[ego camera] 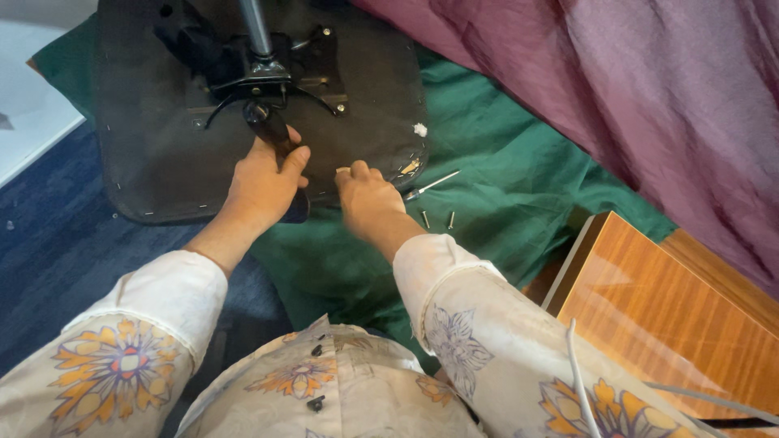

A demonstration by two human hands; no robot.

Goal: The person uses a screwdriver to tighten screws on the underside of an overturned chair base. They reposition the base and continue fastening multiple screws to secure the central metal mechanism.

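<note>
An upturned black chair seat (154,138) lies on a green cloth (503,162), its metal mechanism plate (284,77) and silver gas column (256,28) pointing up. My left hand (261,182) grips the black lever handle (272,130) that sticks out from the mechanism. My right hand (367,197) rests curled at the seat's front edge, fingers closed; whether it holds anything is hidden. Just right of it lies a screwdriver (430,185), and two loose screws (438,219) lie on the cloth.
A purple curtain or bedspread (649,89) drapes at the upper right. A glossy wooden board (665,316) sits at the lower right with a white cable (578,373) over it. Blue carpet (49,235) covers the left floor.
</note>
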